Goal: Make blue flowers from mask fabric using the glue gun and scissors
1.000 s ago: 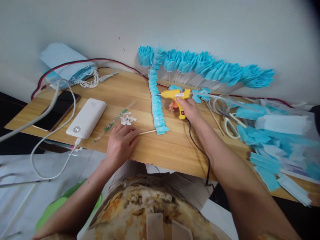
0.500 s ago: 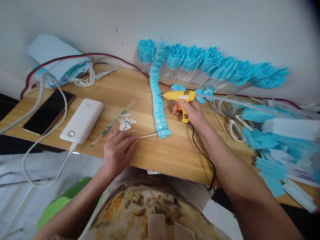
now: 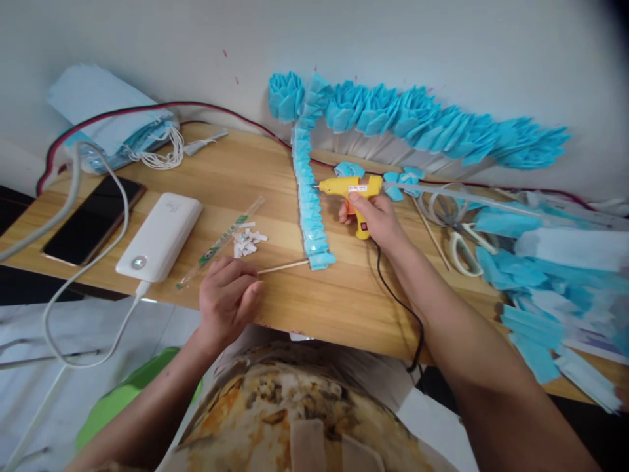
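Observation:
My right hand (image 3: 376, 213) is wrapped round a yellow hot glue gun (image 3: 344, 186), a finger at its orange trigger. The gun's nozzle points left, at the right edge of a long pleated blue strip (image 3: 308, 190). A clear glue stick (image 3: 442, 190) sticks out of the gun's back. The strip runs down the table from the wall, and its near end lies at the tip of a thin wooden stick (image 3: 285, 267). My left hand (image 3: 227, 298) rests on the table with curled fingers over the stick's other end, thumb apart from the forefinger.
Blue fabric flowers (image 3: 413, 118) on sticks lean on the wall. Scissors (image 3: 464, 252), a tape roll and blue scraps (image 3: 540, 275) lie right. Left are white snippets (image 3: 248, 241), a clear wrapper (image 3: 221, 242), a power bank (image 3: 160, 236), a phone (image 3: 93, 219) and packed masks (image 3: 118, 118).
My left hand has shifted a little left along the stick, showing more of it, and its thumb has come away from the forefinger. The glue gun stays at the strip.

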`<action>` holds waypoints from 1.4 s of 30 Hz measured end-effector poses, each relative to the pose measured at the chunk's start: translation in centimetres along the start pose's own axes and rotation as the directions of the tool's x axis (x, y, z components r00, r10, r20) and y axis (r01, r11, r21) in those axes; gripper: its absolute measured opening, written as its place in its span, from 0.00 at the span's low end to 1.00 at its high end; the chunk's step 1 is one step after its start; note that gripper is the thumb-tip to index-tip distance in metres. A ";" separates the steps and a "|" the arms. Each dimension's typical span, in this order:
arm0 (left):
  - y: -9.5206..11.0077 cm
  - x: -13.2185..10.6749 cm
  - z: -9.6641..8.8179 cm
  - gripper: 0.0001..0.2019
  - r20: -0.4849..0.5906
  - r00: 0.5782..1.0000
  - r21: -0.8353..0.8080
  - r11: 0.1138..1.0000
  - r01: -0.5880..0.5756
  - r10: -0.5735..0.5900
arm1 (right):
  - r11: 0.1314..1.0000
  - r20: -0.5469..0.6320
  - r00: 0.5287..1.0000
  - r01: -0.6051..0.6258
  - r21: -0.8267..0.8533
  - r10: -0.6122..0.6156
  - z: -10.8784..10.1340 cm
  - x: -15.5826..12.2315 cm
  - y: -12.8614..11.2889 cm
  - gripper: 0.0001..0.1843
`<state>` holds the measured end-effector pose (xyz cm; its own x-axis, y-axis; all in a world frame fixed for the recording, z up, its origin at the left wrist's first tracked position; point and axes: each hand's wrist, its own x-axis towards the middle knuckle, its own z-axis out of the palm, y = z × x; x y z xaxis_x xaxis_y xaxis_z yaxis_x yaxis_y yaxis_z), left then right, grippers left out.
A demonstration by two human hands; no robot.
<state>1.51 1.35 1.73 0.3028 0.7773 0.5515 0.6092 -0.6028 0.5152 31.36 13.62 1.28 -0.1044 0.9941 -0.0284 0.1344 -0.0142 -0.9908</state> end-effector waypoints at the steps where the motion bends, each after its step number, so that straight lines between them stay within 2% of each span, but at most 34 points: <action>1: 0.0 0.0 0.0 0.13 -0.005 1.000 0.004 1.000 -0.003 0.003 | 1.000 0.002 1.000 0.008 0.005 -0.008 0.0 0.0 0.0 0.29; 7: -0.1 0.1 0.3 0.11 -0.052 0.998 0.038 0.999 -0.039 0.041 | 0.998 0.010 0.999 0.037 0.043 -0.037 0.2 0.2 0.1 0.30; 15: 0.0 0.1 0.4 0.07 -0.079 0.996 0.044 0.998 -0.043 0.046 | 1.000 -0.006 1.000 0.017 -0.009 -0.017 0.1 0.3 0.6 0.29; 22: -0.1 -0.2 0.2 0.10 -0.098 0.995 0.022 0.999 -0.030 0.032 | 0.999 0.008 0.999 0.050 -0.013 -0.050 0.0 0.2 0.7 0.28; 26: 0.0 0.1 0.5 0.08 -0.057 0.994 0.093 0.992 -0.084 0.090 | 0.998 0.003 0.999 0.052 0.020 -0.052 0.0 0.4 0.7 0.27; 31: -0.2 0.3 0.9 0.05 -0.018 0.994 0.165 0.981 -0.103 0.107 | 0.996 0.010 0.999 0.036 0.085 -0.037 -0.4 0.8 0.1 0.27; 36: -0.4 0.2 1.1 0.05 -0.030 0.994 0.152 0.984 -0.098 0.103 | 1.000 0.103 0.995 0.021 -0.016 -0.019 -1.2 -1.2 -1.3 0.25; 42: -0.3 0.2 1.0 0.05 -0.019 0.994 0.153 0.982 -0.108 0.112 | 1.000 0.048 0.999 0.003 0.006 -0.003 -1.0 -4.5 -1.1 0.27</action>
<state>2.13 1.89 0.98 0.3554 0.7012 0.6180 0.6782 -0.6485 0.3458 32.67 9.29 2.59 -0.1520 0.9879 -0.0317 0.1278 -0.0121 -0.9917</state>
